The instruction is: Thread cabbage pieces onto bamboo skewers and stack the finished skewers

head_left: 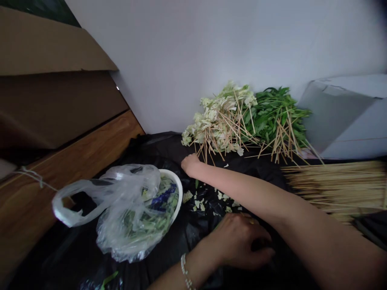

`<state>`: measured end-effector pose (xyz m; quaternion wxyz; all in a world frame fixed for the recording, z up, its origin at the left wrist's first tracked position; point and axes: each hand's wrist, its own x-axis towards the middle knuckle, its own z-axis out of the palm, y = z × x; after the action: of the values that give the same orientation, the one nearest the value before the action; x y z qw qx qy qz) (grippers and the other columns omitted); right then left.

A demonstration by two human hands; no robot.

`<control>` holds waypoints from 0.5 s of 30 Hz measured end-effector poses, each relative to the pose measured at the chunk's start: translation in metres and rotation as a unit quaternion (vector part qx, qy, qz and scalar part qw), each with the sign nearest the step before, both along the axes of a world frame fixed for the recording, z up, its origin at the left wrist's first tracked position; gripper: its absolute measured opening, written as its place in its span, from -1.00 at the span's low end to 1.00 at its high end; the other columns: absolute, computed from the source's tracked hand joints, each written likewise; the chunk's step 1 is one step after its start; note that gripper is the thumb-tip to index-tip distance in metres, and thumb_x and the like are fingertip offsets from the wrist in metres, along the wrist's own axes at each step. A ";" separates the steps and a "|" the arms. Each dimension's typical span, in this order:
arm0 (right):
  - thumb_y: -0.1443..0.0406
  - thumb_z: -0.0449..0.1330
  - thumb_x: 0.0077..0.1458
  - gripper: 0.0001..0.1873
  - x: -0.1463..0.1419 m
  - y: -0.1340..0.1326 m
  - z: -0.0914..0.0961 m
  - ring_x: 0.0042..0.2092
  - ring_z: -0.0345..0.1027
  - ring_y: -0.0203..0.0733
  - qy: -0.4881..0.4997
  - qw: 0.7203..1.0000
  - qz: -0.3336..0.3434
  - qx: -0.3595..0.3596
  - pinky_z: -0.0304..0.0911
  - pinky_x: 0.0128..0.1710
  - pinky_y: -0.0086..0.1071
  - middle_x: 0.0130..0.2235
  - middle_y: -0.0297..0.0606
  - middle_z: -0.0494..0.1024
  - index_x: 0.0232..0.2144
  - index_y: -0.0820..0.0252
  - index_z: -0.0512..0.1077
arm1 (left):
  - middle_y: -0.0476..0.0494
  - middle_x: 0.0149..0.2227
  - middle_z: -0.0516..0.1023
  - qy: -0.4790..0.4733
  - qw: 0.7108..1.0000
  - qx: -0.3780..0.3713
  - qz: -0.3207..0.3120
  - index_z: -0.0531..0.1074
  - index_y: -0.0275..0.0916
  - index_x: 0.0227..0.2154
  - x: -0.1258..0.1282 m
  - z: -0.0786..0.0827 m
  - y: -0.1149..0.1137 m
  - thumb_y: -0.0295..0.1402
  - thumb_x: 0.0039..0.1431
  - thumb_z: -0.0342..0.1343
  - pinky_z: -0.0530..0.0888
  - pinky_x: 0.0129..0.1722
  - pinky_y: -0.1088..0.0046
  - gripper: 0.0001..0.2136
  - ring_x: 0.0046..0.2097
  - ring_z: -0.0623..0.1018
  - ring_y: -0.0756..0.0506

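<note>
My right hand [190,165] reaches far across to the left, closed, low over the black plastic sheet [157,151]. It is beside the near left edge of a pile of pale leafy vegetable pieces on wooden skewers [219,117]; whatever its fingers hold is hidden. Closer to me, my left hand [242,241], with a beaded bracelet [185,270] on the wrist, has its fingers curled toward the thumb. I cannot make out anything in it. Pale leaf scraps [198,203] lie on the sheet between the hands. Left of them stands a white bowl [179,189] with leafy greens and a clear plastic bag [121,213].
Skewered dark green leaves [272,112] rest against the wall beside the pale pile. Many bare wooden skewers [341,185] lie at the right, before a white box [353,117]. A cardboard box [54,48] and wooden board [115,133] bound the left side.
</note>
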<state>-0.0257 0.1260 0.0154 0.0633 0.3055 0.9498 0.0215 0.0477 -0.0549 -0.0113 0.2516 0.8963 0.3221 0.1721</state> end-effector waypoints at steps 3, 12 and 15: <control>0.45 0.25 0.04 -0.77 0.007 -0.001 -0.001 -0.15 0.47 -0.05 0.035 0.999 -0.008 0.005 0.31 -0.11 -0.12 -0.19 -0.09 0.57 -0.19 0.33 0.49 | -0.08 -0.32 0.64 0.006 1.000 0.000 -0.004 0.57 -0.19 -0.25 0.000 0.000 0.000 -0.28 0.12 0.16 0.46 -0.25 0.41 -0.82 -0.26 0.60 -0.10; 0.51 0.01 0.11 -0.66 0.063 -0.039 0.007 -0.13 0.40 -0.13 0.210 0.974 0.082 -0.011 0.23 -0.20 -0.34 -0.11 -0.14 0.51 -0.11 0.22 0.44 | -0.05 -0.37 0.62 0.030 0.998 0.050 0.003 0.57 -0.21 -0.25 -0.002 0.004 -0.002 -0.25 0.13 0.16 0.43 -0.31 0.42 -0.81 -0.31 0.57 -0.08; 0.46 0.10 0.09 -0.82 0.079 -0.061 -0.012 -0.25 0.41 -0.21 0.200 0.970 0.125 -0.062 0.22 -0.27 -0.41 -0.26 -0.21 0.52 -0.33 0.21 0.48 | -0.05 -0.42 0.61 0.055 0.996 0.064 -0.004 0.58 -0.20 -0.29 -0.001 0.009 -0.003 -0.26 0.13 0.16 0.40 -0.37 0.42 -0.83 -0.35 0.57 -0.09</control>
<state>0.0533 0.0654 0.0031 -0.1126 0.1783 0.9733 -0.0913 0.0464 -0.0581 -0.0023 0.1762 0.9199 0.3201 0.1423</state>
